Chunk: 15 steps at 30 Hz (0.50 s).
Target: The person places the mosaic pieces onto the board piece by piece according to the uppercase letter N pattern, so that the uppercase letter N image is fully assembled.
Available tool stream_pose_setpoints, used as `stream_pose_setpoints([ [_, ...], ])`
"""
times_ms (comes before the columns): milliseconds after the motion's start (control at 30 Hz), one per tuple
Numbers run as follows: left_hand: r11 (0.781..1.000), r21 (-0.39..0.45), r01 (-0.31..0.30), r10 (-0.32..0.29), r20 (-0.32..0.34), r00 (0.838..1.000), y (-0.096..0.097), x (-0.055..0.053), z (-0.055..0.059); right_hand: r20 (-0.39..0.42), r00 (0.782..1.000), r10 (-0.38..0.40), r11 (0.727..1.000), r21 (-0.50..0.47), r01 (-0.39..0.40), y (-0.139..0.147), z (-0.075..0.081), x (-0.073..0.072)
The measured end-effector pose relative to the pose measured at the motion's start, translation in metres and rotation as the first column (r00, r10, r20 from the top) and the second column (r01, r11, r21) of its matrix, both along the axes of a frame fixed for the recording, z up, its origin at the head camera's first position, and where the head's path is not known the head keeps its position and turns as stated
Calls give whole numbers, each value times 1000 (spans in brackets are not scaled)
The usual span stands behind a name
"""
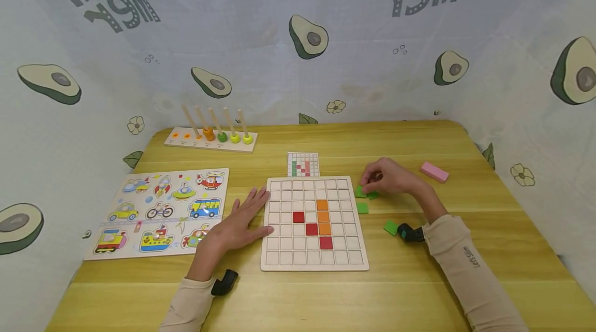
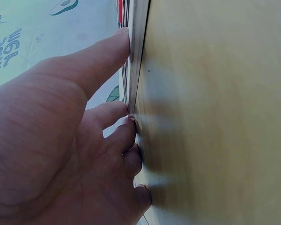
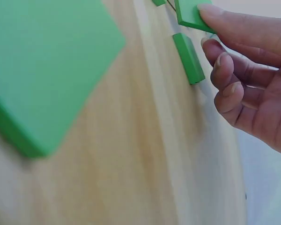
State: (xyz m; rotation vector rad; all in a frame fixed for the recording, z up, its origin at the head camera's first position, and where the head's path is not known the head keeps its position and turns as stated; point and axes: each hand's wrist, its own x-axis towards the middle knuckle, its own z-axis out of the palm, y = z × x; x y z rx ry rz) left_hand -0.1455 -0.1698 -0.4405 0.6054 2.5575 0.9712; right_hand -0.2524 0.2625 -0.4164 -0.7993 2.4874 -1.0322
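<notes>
Beige sleeves [image 1: 470, 275], dark lettering [image 1: 471, 256] on right one; black wrist cameras [image 1: 225, 283].

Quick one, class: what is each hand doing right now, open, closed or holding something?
Left hand: open, touching the edge of the grid board.
Right hand: closed, pinching a green tile.

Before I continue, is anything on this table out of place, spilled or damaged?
Nothing looks spilled or damaged. Slightly odd: one green tile lies askew, apart from the other green tiles right of the grid board. The pink block also lies alone, at an angle.
</notes>
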Motion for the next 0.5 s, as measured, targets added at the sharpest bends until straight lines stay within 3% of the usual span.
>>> stream_pose_setpoints([
  [500,1000,-11,0,0,1,1000,1,0,0,46,999,-21,1000,-3,21,-7,14,5],
])
